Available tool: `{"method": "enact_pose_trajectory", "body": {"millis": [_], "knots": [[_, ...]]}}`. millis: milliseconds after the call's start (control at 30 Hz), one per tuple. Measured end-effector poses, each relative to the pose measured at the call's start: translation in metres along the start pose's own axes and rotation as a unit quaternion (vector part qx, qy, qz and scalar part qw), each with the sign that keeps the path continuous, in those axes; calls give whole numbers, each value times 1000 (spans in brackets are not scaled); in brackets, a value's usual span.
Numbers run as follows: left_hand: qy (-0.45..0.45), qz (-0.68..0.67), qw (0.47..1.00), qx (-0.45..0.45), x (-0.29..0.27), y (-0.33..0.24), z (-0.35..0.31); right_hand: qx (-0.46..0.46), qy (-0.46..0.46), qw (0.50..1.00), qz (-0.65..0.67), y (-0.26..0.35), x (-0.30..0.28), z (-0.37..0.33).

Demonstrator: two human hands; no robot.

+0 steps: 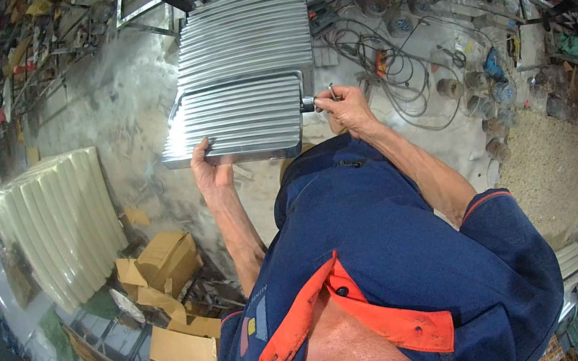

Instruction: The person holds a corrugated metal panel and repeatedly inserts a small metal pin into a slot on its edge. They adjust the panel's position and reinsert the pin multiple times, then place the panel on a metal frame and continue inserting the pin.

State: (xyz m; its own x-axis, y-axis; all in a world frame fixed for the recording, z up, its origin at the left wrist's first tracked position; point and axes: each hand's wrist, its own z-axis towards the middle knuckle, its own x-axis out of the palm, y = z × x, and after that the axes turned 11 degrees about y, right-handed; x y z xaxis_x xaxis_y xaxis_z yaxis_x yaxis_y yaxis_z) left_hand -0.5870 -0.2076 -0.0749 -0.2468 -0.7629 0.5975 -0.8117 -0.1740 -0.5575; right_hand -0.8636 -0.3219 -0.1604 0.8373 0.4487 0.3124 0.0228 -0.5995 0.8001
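Observation:
A ribbed silver metal panel (240, 119) is held out in front of my chest, above a larger ribbed sheet (244, 34) of the same kind. My left hand (207, 165) grips the panel's near edge at its lower left. My right hand (339, 106) is at the panel's right edge, with the fingers closed on a small dark fitting (308, 104) and a thin metal pin sticking up between them. My blue work shirt with an orange collar (362, 245) fills the lower middle of the view.
A stack of cream ribbed panels (56, 221) leans at the left, with torn cardboard boxes (165, 264) beside it. Coiled cables (392, 62) and several round metal parts lie on the floor at the right, next to a heap of pale gravel (545, 166).

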Motion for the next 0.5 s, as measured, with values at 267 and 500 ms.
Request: {"method": "enact_pose_trajectory", "body": {"millis": [267, 500], "knots": [[5, 16, 1000, 2, -7, -1, 7, 41, 7, 999, 10, 8, -1, -2], [-15, -14, 1000, -8, -7, -1, 11, -5, -2, 1000, -30, 3, 0, 1]]}}
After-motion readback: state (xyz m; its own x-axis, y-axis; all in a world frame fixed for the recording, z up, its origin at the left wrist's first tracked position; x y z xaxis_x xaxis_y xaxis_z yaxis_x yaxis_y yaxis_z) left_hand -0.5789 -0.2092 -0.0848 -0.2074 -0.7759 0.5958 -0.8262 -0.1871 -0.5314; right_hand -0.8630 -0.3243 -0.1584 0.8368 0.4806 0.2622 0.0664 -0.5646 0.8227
